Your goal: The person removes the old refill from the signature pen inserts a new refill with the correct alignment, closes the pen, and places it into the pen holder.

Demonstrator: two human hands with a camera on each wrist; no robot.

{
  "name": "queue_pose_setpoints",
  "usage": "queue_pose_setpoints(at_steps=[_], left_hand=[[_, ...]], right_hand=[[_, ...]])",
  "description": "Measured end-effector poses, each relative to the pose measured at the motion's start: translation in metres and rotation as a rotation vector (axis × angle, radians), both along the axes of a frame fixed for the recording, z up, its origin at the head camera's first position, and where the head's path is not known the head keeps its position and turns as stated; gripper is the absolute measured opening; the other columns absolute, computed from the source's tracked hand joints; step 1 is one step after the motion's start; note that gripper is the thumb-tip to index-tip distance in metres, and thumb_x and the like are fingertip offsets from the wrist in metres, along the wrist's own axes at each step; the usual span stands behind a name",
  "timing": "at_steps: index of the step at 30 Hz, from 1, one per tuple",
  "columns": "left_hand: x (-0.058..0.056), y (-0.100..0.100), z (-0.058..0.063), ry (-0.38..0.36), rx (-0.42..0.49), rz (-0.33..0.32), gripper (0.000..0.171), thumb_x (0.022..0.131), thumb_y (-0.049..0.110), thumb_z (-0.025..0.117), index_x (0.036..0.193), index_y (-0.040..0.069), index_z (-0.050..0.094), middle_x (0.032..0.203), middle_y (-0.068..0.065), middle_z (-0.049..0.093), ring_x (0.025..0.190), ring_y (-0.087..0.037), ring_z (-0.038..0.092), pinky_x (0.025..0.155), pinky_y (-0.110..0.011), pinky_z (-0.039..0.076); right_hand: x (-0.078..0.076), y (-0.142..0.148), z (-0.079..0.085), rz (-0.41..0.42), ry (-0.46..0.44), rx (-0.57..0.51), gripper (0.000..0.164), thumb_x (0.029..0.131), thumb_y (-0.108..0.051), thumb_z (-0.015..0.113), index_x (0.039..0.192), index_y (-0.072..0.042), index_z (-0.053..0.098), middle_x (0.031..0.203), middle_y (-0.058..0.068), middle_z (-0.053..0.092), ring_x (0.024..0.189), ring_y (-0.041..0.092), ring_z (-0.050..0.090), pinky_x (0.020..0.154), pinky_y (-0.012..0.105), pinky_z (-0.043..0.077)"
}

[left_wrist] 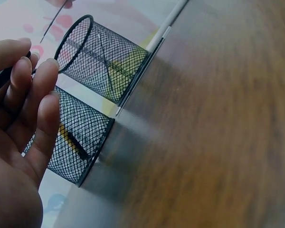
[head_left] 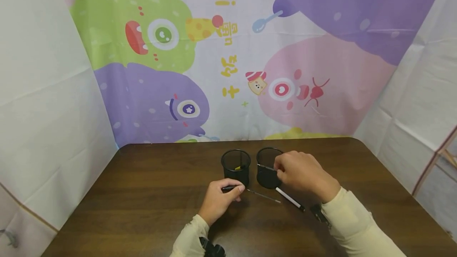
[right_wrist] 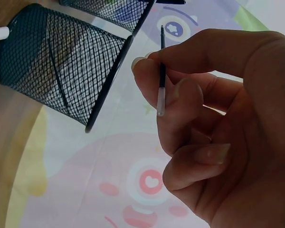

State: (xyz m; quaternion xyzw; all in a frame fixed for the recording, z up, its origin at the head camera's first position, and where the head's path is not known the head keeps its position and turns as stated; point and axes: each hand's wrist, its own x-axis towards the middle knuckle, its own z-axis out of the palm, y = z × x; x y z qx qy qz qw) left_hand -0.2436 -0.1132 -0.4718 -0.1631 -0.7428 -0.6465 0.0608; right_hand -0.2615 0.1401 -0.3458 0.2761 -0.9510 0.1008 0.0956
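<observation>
Between thumb and fingertips, my right hand (head_left: pixel 301 171) pinches a thin pen refill (right_wrist: pixel 162 71), dark with a clear end. It is raised beside the rim of the right black mesh pen holder (head_left: pixel 267 179). My left hand (head_left: pixel 219 199) grips a slim black pen-like piece (head_left: pixel 228 188), partly hidden by the fingers, in front of the left mesh pen holder (head_left: pixel 242 177). A yellow and black item (left_wrist: pixel 71 140) shows inside that left holder. Through the right holder's mesh a thin dark stick (right_wrist: pixel 58 71) is visible.
Another thin refill (head_left: pixel 264 196) lies on the brown wooden table (head_left: pixel 150 209) in front of the holders. Right of it lies a white pen with a black end (head_left: pixel 290 199). A cartoon-printed cloth (head_left: pixel 232 122) hangs behind the table's far edge.
</observation>
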Motion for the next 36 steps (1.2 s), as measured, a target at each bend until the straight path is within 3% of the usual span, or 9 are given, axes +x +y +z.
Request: queue_pose_setpoints(at_steps=[5,19,29,36], left_hand=[[-0.001,-0.001,-0.002,0.027,0.002,-0.003,0.017,0.09,0.025,0.077,0.096,0.009,0.077,0.081,-0.02,0.071,0.068,-0.022,0.07,0.066,-0.03,0.057],[-0.001,0.0,0.0,0.014,-0.004,0.011,0.016,0.09,0.026,0.077,0.096,0.011,0.077,0.081,-0.023,0.07,0.067,-0.022,0.07,0.066,-0.03,0.057],[-0.001,0.0,0.001,0.003,-0.003,0.02,0.018,0.09,0.026,0.078,0.098,0.01,0.077,0.083,-0.015,0.071,0.069,-0.025,0.07,0.067,-0.031,0.058],[0.002,0.003,0.004,-0.022,0.004,0.032,0.012,0.091,0.013,0.076,0.099,0.004,0.076,0.086,-0.009,0.071,0.069,-0.024,0.07,0.068,-0.03,0.058]], right_hand=[[0.002,-0.003,-0.003,0.011,0.009,-0.009,0.014,0.082,-0.013,0.068,0.074,-0.024,0.067,0.067,-0.012,0.056,0.059,0.01,0.052,0.051,0.035,0.043],[0.009,-0.012,-0.017,0.051,-0.022,0.003,0.013,0.082,-0.013,0.069,0.077,-0.024,0.068,0.07,-0.015,0.056,0.059,0.006,0.049,0.052,0.031,0.044],[0.013,-0.016,-0.023,0.079,-0.046,0.016,0.014,0.083,-0.014,0.071,0.075,-0.023,0.065,0.068,-0.014,0.054,0.058,0.006,0.049,0.052,0.031,0.044],[0.017,-0.016,-0.03,0.116,-0.06,0.018,0.015,0.085,-0.014,0.071,0.076,-0.023,0.064,0.067,-0.014,0.052,0.057,0.006,0.048,0.051,0.032,0.043]])
